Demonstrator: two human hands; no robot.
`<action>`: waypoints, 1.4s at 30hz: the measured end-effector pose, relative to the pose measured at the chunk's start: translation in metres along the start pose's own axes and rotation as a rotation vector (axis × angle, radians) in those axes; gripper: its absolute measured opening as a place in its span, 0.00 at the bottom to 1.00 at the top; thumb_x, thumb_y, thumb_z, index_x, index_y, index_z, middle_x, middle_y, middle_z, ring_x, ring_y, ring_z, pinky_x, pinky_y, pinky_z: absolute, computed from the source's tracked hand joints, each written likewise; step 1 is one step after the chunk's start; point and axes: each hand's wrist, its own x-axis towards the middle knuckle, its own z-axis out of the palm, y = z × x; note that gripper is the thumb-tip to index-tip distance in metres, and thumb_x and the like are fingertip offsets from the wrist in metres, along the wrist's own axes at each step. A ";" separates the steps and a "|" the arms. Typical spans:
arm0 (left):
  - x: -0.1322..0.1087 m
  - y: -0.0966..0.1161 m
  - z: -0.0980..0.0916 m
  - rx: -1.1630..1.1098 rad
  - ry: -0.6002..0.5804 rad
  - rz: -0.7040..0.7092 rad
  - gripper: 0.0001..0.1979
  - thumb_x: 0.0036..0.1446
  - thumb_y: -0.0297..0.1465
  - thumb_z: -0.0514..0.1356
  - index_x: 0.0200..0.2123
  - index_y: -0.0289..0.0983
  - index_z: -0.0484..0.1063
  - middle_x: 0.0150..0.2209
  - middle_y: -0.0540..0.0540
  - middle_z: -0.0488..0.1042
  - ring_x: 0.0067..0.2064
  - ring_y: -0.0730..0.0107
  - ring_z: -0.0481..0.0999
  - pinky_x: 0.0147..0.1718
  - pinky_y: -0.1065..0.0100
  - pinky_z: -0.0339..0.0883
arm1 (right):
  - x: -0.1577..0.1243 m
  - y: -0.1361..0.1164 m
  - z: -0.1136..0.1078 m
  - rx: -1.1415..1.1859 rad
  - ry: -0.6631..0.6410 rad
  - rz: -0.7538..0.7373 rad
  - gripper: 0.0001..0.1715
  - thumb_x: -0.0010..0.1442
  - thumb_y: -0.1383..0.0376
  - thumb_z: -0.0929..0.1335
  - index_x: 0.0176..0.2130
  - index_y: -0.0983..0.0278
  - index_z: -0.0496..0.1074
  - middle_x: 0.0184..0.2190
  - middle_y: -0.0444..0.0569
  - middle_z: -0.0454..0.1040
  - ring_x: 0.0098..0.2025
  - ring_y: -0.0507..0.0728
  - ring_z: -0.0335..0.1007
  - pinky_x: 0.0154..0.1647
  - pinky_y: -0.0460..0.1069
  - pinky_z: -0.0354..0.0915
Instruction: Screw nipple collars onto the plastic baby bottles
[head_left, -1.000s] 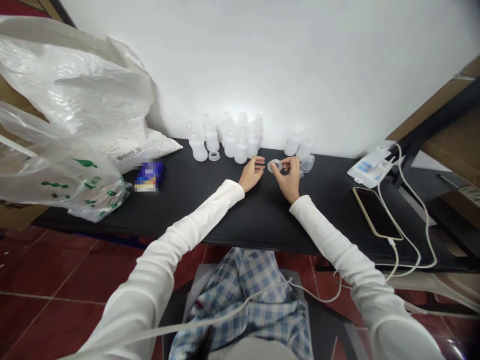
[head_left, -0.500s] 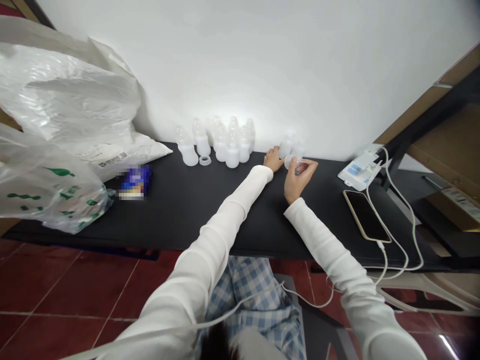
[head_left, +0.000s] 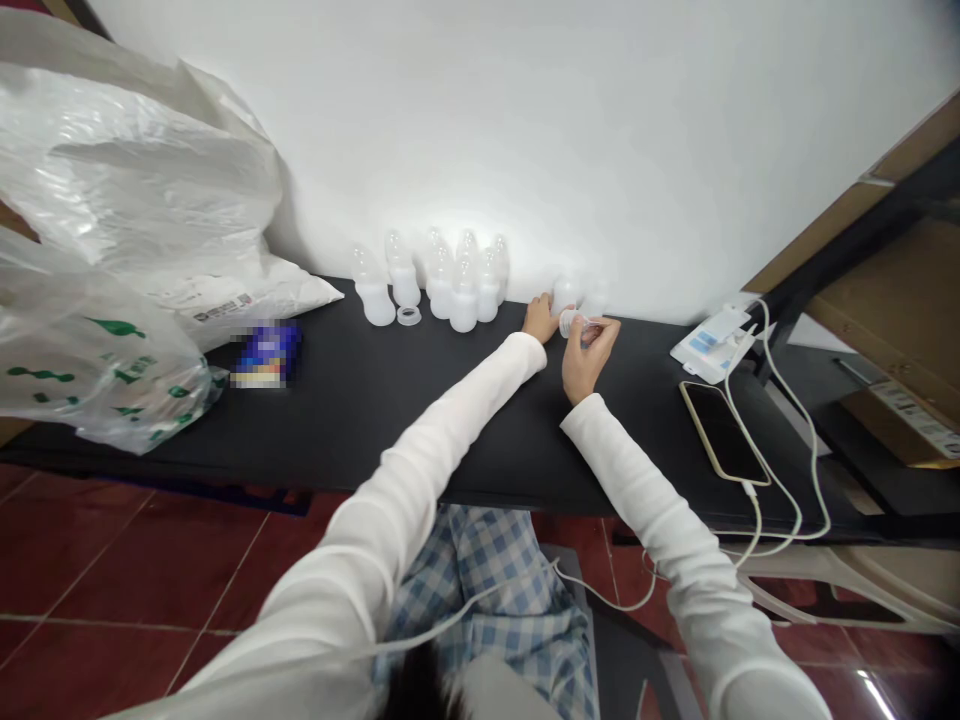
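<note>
My right hand is closed, its thumb and fingers pinching a small clear piece with a pale ridged ring at its left end. Close on the left, my left hand rests with curled fingers beside a white baby bottle; its thumb reaches toward the ringed piece. What the left fingers grip, if anything, is hidden. Another pale bottle stands behind the right hand, partly covered. Further left, several white baby bottles with clear domed tops stand upright by the wall. A loose white ring lies before them.
Large plastic bags fill the left end of the black table, with a blurred blue packet beside them. On the right lie a phone, white cables and a white-and-blue box. Cardboard boxes stand further right.
The view has shifted slightly. My right hand has turned a little over the clear piece, its fingers now closer together; both hands stay near the same spot.
</note>
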 end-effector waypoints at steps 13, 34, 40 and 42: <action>-0.113 -0.048 -0.124 -0.338 0.027 0.057 0.24 0.47 0.38 0.72 0.40 0.41 0.63 0.40 0.50 0.71 0.42 0.69 0.74 0.41 0.69 0.68 | -0.009 -0.012 0.004 0.200 -0.249 0.084 0.22 0.66 0.43 0.64 0.41 0.58 0.62 0.35 0.48 0.67 0.37 0.56 0.67 0.41 0.53 0.67; -0.099 -0.055 -0.146 -0.632 0.101 -0.260 0.14 0.58 0.41 0.64 0.34 0.37 0.67 0.20 0.53 0.70 0.18 0.78 0.65 0.16 0.74 0.56 | -0.005 -0.007 0.003 0.451 -0.814 0.136 0.28 0.54 0.43 0.74 0.44 0.57 0.70 0.48 0.50 0.75 0.48 0.57 0.74 0.43 0.52 0.73; -0.099 -0.052 -0.148 -0.592 0.092 -0.298 0.15 0.58 0.41 0.65 0.33 0.37 0.67 0.20 0.53 0.70 0.17 0.78 0.67 0.15 0.73 0.55 | -0.004 -0.008 -0.001 0.287 -0.813 -0.177 0.10 0.64 0.55 0.69 0.40 0.58 0.69 0.45 0.52 0.74 0.49 0.60 0.72 0.46 0.56 0.71; -0.099 -0.050 -0.147 -0.574 0.103 -0.323 0.14 0.58 0.39 0.65 0.34 0.37 0.66 0.20 0.53 0.71 0.17 0.77 0.68 0.15 0.73 0.56 | -0.006 -0.008 -0.003 0.217 -0.817 -0.297 0.04 0.66 0.61 0.65 0.40 0.58 0.69 0.46 0.52 0.73 0.50 0.60 0.71 0.48 0.56 0.70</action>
